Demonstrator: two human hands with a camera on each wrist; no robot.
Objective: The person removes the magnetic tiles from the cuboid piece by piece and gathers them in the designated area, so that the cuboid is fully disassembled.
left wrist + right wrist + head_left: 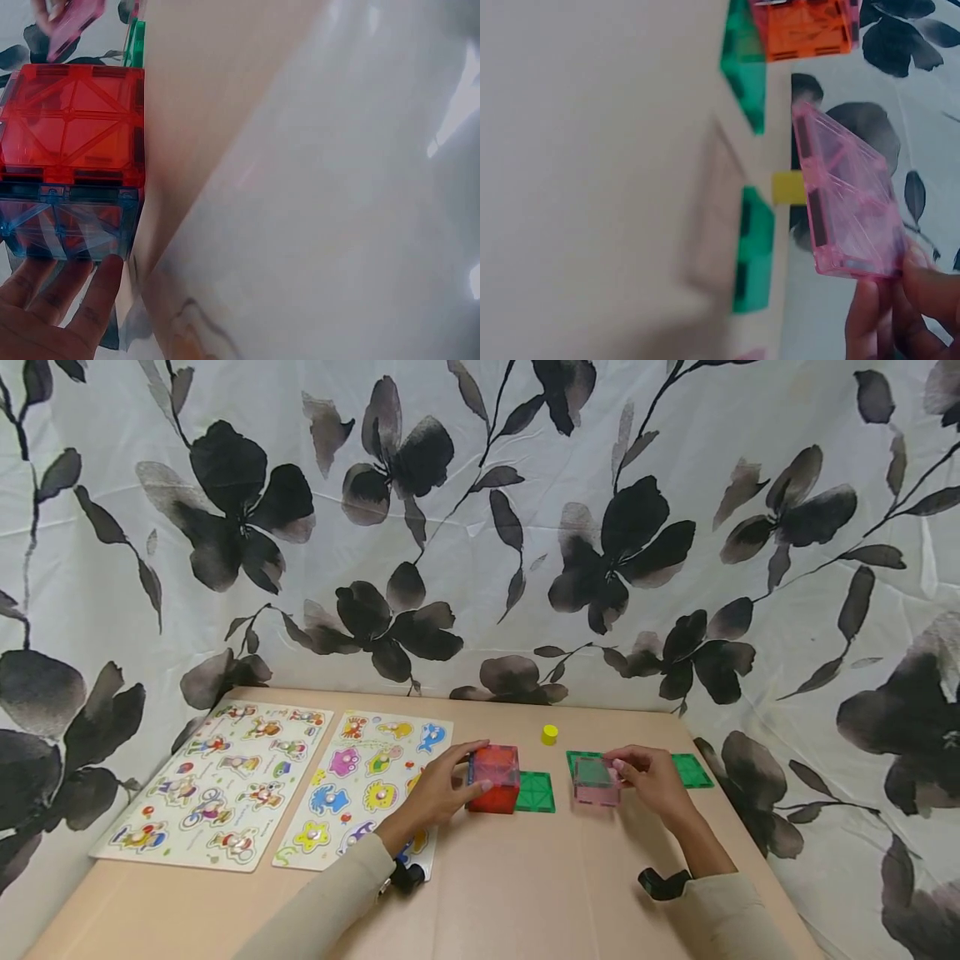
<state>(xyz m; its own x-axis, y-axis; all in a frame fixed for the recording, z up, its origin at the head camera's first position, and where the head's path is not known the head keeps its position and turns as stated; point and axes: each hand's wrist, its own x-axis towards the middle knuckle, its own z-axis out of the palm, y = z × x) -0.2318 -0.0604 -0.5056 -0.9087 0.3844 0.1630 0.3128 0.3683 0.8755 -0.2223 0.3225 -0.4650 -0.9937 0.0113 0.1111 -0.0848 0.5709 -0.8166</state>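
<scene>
A box of translucent magnetic tiles (493, 792) stands on the table, with red, blue and pink sides. The fingertips of my left hand (442, 789) touch its left side; the left wrist view shows fairly straight fingers against the blue tile (64, 225). My right hand (656, 781) pinches a pink square magnetic tile (851, 199) by its edge, tilted above the table. Behind it in the head view lies a green tile (573, 758), partly covered. Another green tile (537, 792) lies against the box's right side.
A third green tile (692, 771) lies right of my right hand. A small yellow cylinder (550, 734) stands toward the back. Two illustrated boards (225, 785) lie at the left, the nearer one (378, 764) partly under my left arm. A floral cloth (480, 527) hangs behind the table.
</scene>
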